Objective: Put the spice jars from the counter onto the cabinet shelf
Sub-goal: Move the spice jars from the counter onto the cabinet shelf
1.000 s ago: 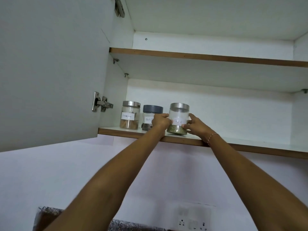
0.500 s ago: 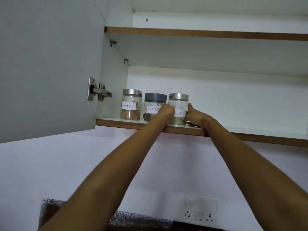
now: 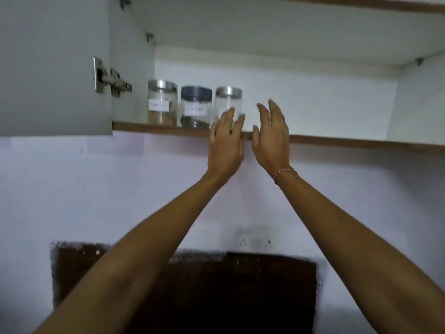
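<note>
Three labelled spice jars stand in a row at the left end of the lower cabinet shelf (image 3: 337,141): a silver-lidded jar (image 3: 161,102), a dark-lidded jar (image 3: 196,107) and a second silver-lidded jar (image 3: 228,100). My left hand (image 3: 225,143) is raised in front of the shelf edge with straight fingers, partly covering the lower part of the right jar. My right hand (image 3: 272,136) is beside it, fingers straight, holding nothing. Neither hand grips a jar.
The cabinet door (image 3: 53,63) hangs open at the left on a metal hinge (image 3: 109,79). An upper shelf (image 3: 361,3) spans the top. Below are a wall socket (image 3: 255,242) and a dark backsplash (image 3: 187,285).
Both hands have let go of the right silver-lidded jar and drawn back from the shelf with fingers spread. The jar stays beside the dark-lidded one. The view has tilted down.
</note>
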`<state>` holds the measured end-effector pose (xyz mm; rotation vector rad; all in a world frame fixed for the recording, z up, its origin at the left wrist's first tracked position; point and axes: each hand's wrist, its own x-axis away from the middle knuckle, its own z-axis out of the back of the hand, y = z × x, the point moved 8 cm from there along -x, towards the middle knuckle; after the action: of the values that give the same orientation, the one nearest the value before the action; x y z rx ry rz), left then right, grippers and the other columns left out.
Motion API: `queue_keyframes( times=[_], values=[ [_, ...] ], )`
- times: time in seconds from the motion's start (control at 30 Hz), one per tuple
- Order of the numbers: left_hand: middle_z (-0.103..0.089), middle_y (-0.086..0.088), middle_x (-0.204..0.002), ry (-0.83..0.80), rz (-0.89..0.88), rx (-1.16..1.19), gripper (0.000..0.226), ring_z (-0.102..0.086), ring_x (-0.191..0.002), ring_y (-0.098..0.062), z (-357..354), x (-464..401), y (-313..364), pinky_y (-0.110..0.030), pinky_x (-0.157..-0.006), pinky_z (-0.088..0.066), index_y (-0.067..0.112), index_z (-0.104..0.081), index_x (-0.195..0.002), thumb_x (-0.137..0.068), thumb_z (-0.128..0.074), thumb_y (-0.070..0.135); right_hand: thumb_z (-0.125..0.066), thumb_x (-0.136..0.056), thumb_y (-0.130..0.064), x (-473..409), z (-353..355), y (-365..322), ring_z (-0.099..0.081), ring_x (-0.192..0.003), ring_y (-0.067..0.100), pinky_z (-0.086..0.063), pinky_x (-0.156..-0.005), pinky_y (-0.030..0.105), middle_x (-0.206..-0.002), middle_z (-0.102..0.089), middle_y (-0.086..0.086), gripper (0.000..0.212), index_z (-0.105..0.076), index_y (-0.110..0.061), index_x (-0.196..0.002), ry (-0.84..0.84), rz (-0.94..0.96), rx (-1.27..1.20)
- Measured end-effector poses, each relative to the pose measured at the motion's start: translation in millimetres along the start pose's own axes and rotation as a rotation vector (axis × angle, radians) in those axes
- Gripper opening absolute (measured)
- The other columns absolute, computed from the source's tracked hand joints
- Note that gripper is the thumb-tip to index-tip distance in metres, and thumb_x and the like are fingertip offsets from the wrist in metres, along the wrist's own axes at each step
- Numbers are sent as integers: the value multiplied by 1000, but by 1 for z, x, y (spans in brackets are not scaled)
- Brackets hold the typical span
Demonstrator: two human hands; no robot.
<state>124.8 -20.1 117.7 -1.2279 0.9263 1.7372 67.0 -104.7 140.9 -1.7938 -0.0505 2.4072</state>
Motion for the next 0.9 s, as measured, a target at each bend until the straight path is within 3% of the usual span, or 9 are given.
queue_keyframes(
  times=[0.13, 0.3, 0.43, 0.6, 0.7, 0.77, 0.9],
  values=[
    [-33, -16, -150, -106, 12, 19, 53, -29, -141, -31, -23, 126, 15, -44, -115, -19, 8, -39, -140, -87, -46, 3, -49, -89, -13, 103, 3, 4, -31, -138, 35, -30, -111, 46, -148, -34, 20, 47, -44, -6, -135, 34, 2, 8],
    [-28, -16, -152, -381, 134, 37, 51, -25, -142, -31, -50, 265, 12, -46, -116, -22, 7, -34, -142, -92, -41, 10, -48, -92, -18, 242, -25, 26, -27, -140, 33, -30, -113, 47, -150, -29, 19, 48, -40, -8, -138, -223, -140, -21],
    [-26, -16, -153, -541, 195, 1, 52, -22, -143, -27, -63, 345, 4, -45, -116, -22, 7, -29, -144, -94, -39, 15, -49, -89, -18, 339, -34, 44, -32, -138, 33, -26, -113, 40, -147, -34, 21, 47, -43, -7, -135, -373, -228, 44],
    [-16, -14, -156, -761, 421, 41, 54, -13, -146, -25, -86, 433, -18, -42, -117, -17, 9, -21, -147, -96, -40, 18, -51, -92, -21, 442, -53, 75, -26, -141, 29, -27, -112, 35, -151, -28, 17, 51, -36, -10, -140, -600, -408, 39],
    [-14, -10, -157, -910, 656, 177, 58, -14, -145, -23, -105, 485, -32, -44, -118, -18, 11, -17, -148, -96, -43, 19, -53, -92, -22, 500, -73, 90, -27, -140, 28, -28, -109, 32, -152, -26, 14, 55, -33, -11, -141, -755, -539, -44],
    [-15, -10, -157, -982, 877, 335, 60, -17, -144, -23, -119, 518, -37, -43, -117, -19, 11, -15, -148, -96, -44, 18, -54, -91, -23, 535, -92, 97, -23, -142, 27, -27, -112, 37, -154, -20, 10, 62, -25, -14, -145, -897, -658, -143],
    [-33, -15, -149, -1027, 1245, 612, 51, -35, -137, -29, -141, 561, -32, -43, -112, -33, 10, -25, -145, -98, -40, 23, -57, -89, -26, 581, -120, 101, -23, -141, 28, -26, -115, 45, -155, -17, 10, 75, -11, -17, -148, -1029, -896, -320]
  ],
)
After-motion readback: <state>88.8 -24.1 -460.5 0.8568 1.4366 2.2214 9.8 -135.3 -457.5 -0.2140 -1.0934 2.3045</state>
